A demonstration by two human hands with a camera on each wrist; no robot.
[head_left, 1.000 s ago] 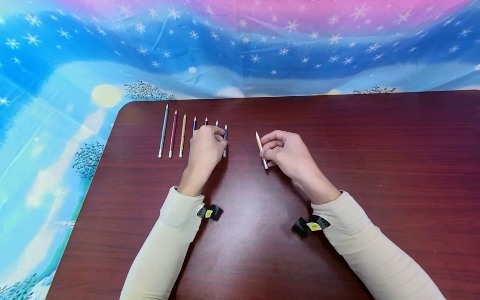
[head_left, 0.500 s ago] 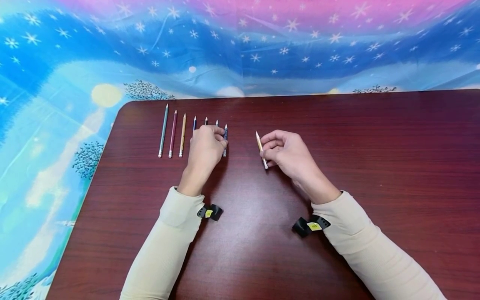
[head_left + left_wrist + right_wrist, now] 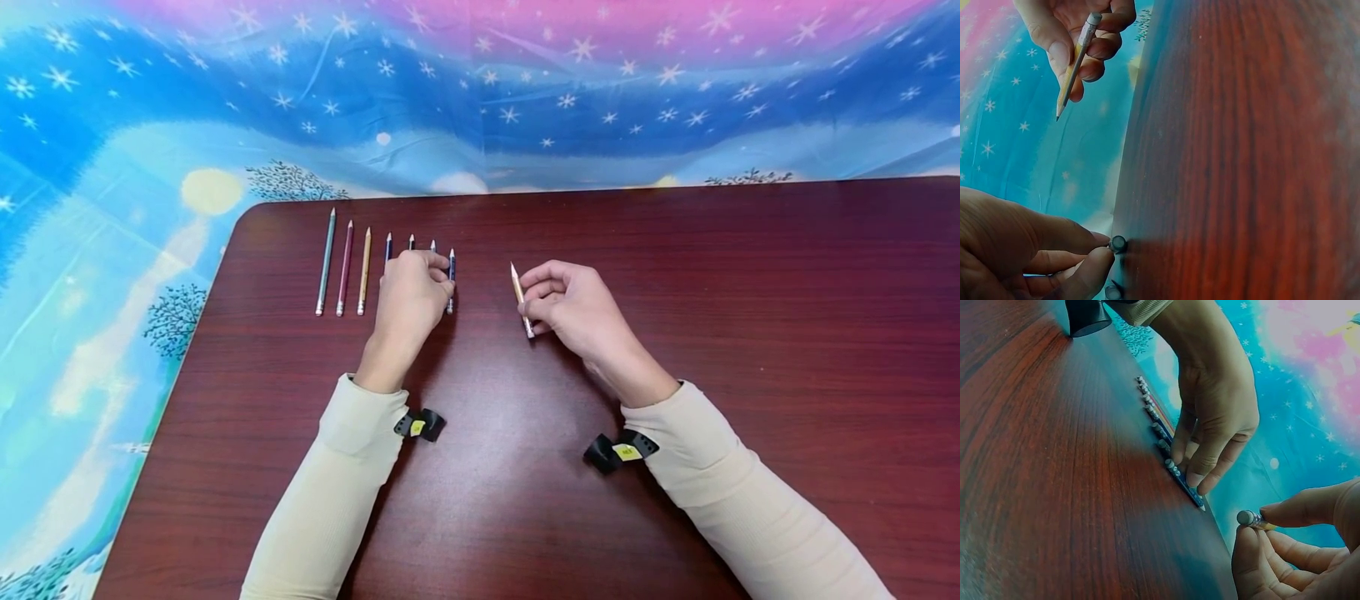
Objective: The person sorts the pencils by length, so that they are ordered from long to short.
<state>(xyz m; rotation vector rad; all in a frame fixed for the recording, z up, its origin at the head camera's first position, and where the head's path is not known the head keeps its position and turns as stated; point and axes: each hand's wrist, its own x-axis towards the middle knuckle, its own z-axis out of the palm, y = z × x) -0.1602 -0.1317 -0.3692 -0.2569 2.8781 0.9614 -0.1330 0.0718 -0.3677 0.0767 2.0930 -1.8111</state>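
My right hand (image 3: 573, 304) pinches a short yellow pencil (image 3: 520, 287) between thumb and fingers, its sharpened tip pointing away. The left wrist view shows its point and pale eraser end held above the table's surface. My left hand (image 3: 412, 292) is over the row of pencils, its thumb and fingertips pinching a dark blue pencil (image 3: 452, 275) at the row's right end. That pencil lies on the table, as the right wrist view shows. Pencils under the left hand are partly hidden. A teal pencil (image 3: 326, 267), a pinkish-red pencil (image 3: 345, 271) and a yellow pencil (image 3: 364, 271) lie farther left.
The dark wood-grain table (image 3: 750, 333) has a rounded far-left corner close to the row. Behind it hangs a blue and pink cloth (image 3: 525, 92) with snowflakes. A small black camera (image 3: 429, 425) sits on the left wrist, another black camera (image 3: 602, 454) on the right.
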